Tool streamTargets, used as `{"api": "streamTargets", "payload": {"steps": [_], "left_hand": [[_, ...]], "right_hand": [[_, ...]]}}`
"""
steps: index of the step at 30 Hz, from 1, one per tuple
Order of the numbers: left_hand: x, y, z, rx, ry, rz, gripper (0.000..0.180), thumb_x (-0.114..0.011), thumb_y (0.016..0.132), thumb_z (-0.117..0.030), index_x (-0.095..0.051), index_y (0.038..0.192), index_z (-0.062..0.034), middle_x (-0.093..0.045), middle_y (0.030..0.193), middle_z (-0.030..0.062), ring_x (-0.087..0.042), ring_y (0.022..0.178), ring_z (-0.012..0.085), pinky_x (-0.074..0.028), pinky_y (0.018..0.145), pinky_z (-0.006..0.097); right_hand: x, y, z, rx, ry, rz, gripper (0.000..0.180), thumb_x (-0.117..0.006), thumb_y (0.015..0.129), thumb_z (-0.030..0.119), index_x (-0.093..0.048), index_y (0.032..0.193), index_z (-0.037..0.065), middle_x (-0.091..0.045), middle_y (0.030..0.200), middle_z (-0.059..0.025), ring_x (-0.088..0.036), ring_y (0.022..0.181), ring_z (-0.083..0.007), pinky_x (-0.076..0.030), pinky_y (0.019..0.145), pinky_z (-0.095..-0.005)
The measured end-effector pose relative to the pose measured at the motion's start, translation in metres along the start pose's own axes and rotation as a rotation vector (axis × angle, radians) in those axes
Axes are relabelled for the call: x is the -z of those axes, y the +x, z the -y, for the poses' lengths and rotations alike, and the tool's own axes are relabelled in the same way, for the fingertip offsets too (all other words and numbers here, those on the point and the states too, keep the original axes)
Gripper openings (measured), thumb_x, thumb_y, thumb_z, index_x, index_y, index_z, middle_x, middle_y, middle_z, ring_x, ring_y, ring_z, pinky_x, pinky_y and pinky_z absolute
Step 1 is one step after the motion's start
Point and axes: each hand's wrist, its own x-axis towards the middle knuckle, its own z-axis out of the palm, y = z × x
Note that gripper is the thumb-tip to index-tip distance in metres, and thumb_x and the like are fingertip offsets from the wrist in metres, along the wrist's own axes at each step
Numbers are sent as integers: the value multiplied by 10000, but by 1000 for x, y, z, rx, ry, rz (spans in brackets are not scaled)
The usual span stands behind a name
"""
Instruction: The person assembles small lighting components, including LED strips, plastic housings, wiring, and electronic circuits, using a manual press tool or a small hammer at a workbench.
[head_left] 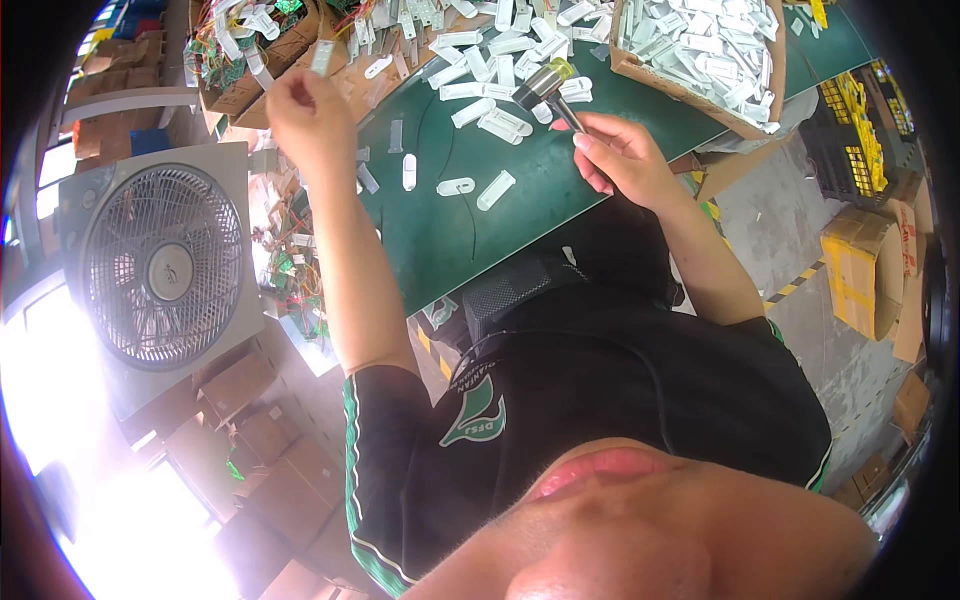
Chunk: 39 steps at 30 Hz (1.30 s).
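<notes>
My left hand is raised over the left edge of the green table, its fingertips pinched on a small pale plastic piece. My right hand grips the thin handle of a small mallet with a black and yellow head. The mallet head hovers over a scatter of white plastic parts. A few single white parts lie on the mat between my two hands.
A cardboard box full of white parts stands at the table's far right. At the far left is a box of green circuit boards with wires. A square fan stands left, with cartons on the floor.
</notes>
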Motion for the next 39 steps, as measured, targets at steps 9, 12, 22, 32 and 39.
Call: {"api": "streamTargets", "payload": {"steps": [9,12,22,32,39], "left_hand": [[39,0,-10,177,-486,-295,127,-556,1051,-108,-618,1062,2,-719,993,110,-676,848,152,-547,761,280],[27,-13,35,178,-209,171,220,-666,983,-187,-665,1101,-2,-722,1053,123,-683,897,194,-544,874,343],[-16,-60,19,26,322,649,405,-755,883,-355,-673,1136,-49,-667,1114,197,-653,1076,409,-525,918,479],[12,-55,18,161,301,607,199,-617,976,-202,-628,1004,-6,-726,944,181,-717,884,365,-554,780,450],[88,-61,-25,481,-836,182,346,-605,1034,-82,-481,1344,13,-726,900,169,-679,718,223,-552,695,325]], "right_hand": [[0,-1,-3,0,13,-9,352,-578,1072,251,-642,1356,53,-556,704,20,-488,569,-44,-402,514,-219],[0,-2,-3,-1,6,-9,349,-573,1074,254,-644,1354,59,-556,699,20,-485,563,-44,-400,509,-218],[-1,-1,-1,36,-7,-13,351,-571,1072,231,-638,1354,34,-556,692,12,-492,565,-45,-402,507,-221],[1,1,-3,32,-36,-3,360,-520,1077,183,-608,1375,0,-562,715,-5,-508,574,-64,-381,476,-226],[0,2,-3,44,3,36,359,-529,1072,174,-601,1364,-22,-559,727,-14,-501,568,-67,-380,478,-227]]}}
